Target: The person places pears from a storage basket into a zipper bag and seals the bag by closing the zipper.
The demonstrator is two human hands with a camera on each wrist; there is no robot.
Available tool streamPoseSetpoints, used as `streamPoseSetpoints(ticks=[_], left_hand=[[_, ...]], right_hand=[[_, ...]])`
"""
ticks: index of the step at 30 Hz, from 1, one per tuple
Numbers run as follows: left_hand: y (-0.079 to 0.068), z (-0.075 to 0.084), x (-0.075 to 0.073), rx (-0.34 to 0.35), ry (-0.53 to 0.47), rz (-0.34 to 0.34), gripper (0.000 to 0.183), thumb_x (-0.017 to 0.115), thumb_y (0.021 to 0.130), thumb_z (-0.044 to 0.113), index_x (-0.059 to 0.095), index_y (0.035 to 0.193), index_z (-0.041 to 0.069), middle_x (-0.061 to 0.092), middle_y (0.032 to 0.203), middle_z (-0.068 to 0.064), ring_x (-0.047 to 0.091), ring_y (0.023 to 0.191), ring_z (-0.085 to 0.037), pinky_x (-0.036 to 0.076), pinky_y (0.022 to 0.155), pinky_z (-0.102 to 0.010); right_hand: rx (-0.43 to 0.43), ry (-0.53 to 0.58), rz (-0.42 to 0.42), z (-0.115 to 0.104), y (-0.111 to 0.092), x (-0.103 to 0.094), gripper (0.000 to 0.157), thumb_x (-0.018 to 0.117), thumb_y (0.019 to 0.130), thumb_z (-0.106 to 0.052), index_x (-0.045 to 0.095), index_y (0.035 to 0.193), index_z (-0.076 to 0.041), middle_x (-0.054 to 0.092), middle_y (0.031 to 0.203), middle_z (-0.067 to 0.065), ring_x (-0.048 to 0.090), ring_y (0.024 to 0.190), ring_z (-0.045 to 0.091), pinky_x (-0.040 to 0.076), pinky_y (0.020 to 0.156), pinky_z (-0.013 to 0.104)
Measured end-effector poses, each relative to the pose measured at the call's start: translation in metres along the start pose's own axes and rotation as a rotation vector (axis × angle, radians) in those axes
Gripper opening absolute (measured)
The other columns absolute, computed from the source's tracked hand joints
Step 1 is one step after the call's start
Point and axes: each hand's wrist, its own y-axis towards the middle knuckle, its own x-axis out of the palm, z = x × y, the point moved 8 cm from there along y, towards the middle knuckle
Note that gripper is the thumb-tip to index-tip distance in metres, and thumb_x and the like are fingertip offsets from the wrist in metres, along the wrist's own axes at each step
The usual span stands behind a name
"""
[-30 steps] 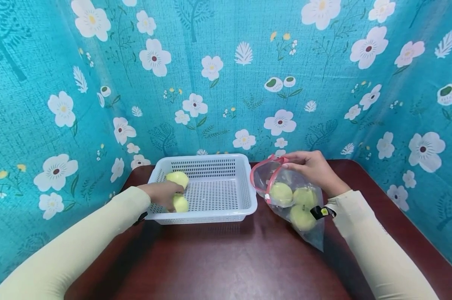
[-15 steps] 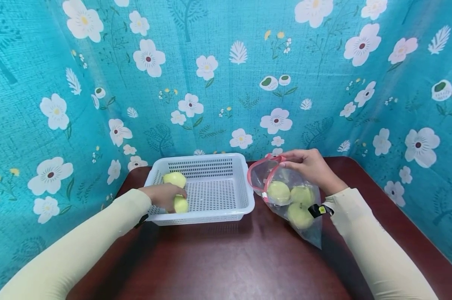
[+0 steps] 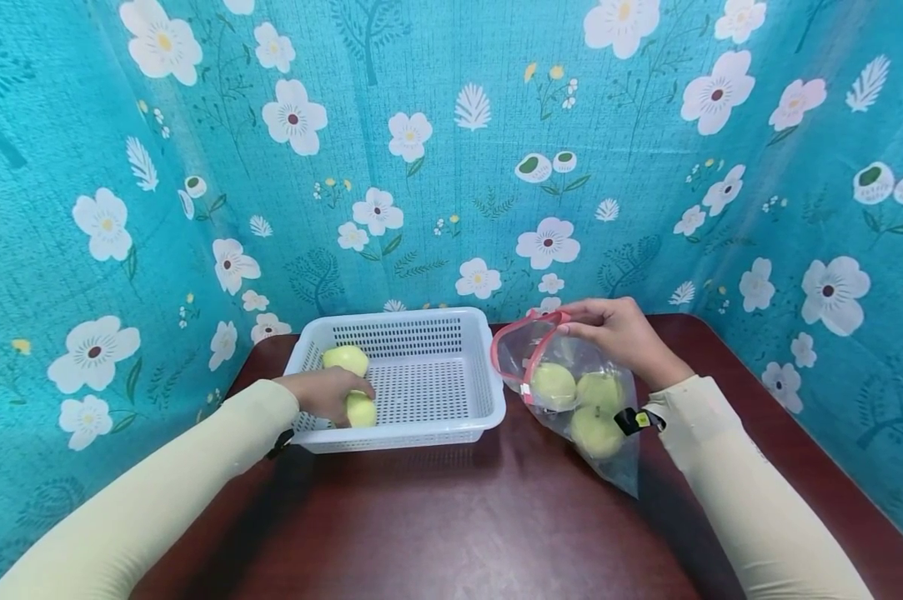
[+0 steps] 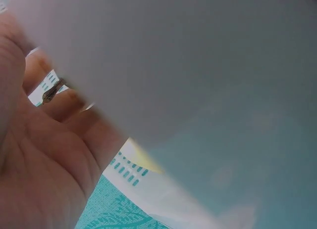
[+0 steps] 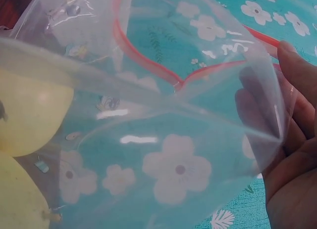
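Observation:
My left hand [image 3: 333, 395] reaches into a white plastic basket [image 3: 413, 431] and holds a round, yellow-green fruit [image 3: 361, 410] near the front left corner. A second such fruit [image 3: 346, 359] lies just behind it. In the left wrist view, a dark stem [image 4: 53, 90] shows among the curved fingers; a grey blur covers most of that frame. My right hand [image 3: 619, 333] pinches the red-edged mouth of a clear zip bag [image 3: 622, 477], holding it up and open. Inside the bag are a left fruit [image 3: 554, 386], a right fruit [image 3: 599, 392] and a lower fruit [image 3: 596, 432].
Basket and bag stand side by side on a dark red-brown table [image 3: 421, 525], the bag's mouth beside the basket's right rim. A turquoise flowered curtain [image 3: 451, 183] closes off the back and both sides.
The whole head view has shifted slightly left. My left hand has settled a little further over the front fruit in the basket. The right hand keeps its hold on the bag.

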Motion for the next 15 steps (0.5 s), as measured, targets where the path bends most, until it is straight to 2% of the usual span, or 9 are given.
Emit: streamPoseSetpoints(ticks=[9,15], left_hand=[[-0.0024,-0.002,-0.0031,-0.028,-0.009,-0.001,0.063,0.089,0.069,0.022,0.065,0.127,0.027,0.06,0.117,0.002,0.049,0.102,-0.025,0.042,0.09,-0.05],[-0.0055,0.0,-0.0088,-0.017,-0.006,0.006,0.063,0.091,0.067,0.023,0.066,0.125,0.028,0.06,0.115,0.003,0.049,0.101,-0.023,0.042,0.09,-0.048]], right_hand=[[0.016,0.01,-0.006,0.0009,0.0008,-0.0003,0.033,0.075,0.086,-0.027,0.073,0.111,-0.006,0.072,0.1,0.008,0.068,0.089,0.022,0.057,0.072,0.039],[0.031,0.02,-0.007,0.0019,0.0005,-0.0005,0.033,0.074,0.087,-0.028,0.073,0.112,-0.007,0.072,0.1,0.008,0.068,0.091,0.023,0.057,0.073,0.042]])
